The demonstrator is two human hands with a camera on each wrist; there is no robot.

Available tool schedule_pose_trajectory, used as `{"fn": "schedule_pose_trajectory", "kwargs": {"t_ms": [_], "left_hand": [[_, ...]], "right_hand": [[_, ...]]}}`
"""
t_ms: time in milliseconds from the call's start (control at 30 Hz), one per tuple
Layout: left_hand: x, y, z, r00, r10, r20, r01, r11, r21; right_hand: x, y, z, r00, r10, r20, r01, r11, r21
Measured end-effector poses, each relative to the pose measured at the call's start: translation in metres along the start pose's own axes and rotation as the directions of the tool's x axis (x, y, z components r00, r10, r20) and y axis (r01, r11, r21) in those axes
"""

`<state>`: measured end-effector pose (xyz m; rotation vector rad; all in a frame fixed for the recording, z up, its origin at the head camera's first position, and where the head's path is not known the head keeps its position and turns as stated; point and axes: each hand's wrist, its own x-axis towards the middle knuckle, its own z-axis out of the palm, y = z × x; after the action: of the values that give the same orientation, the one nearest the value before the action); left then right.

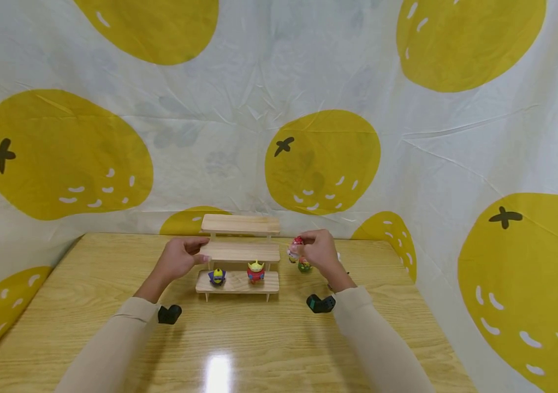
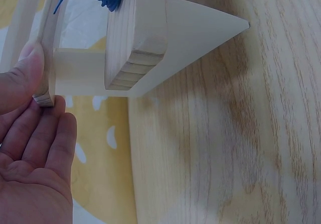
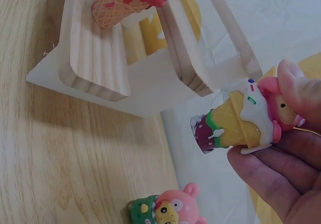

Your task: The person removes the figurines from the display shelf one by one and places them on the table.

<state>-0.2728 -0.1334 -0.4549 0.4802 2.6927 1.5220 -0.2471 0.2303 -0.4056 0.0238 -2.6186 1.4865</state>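
Observation:
A three-tier wooden display stand (image 1: 239,251) stands on the table. My left hand (image 1: 178,258) pinches the left end of its middle board, with the thumb on top and fingers beneath. To the right of the stand, my right hand (image 1: 319,251) holds a figurine (image 3: 233,119) by its pink top. That figurine has a waffle-cone body with white icing and a dark red base, and it hangs tilted, off the table. On the bottom board are a blue and yellow figurine (image 1: 217,277) and a red cone figurine (image 1: 255,272) with a pale yellow-green top.
A pink bear figurine (image 3: 175,208) in green is on the table, under my right hand. Part of a white thing (image 1: 339,256) shows behind the right wrist. Black devices (image 1: 320,303) sit by both sleeves. A fruit-patterned cloth (image 1: 239,158) hangs behind the table.

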Motion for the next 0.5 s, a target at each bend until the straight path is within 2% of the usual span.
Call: {"fn": "schedule_pose_trajectory", "kwargs": {"t_ms": [367,500], "left_hand": [[0.0000,-0.0009,0.0004,1.000,-0.001,0.009,0.001,1.000,0.000],[-0.0003,-0.0014,0.0008,1.000,0.000,0.009,0.000,1.000,0.001]], "right_hand": [[-0.0005,0.0058,-0.0027,1.000,0.012,-0.002,-0.012,1.000,0.014],[-0.0017,0.0071,-0.0038,1.000,0.002,-0.018,-0.002,1.000,-0.010]]}}
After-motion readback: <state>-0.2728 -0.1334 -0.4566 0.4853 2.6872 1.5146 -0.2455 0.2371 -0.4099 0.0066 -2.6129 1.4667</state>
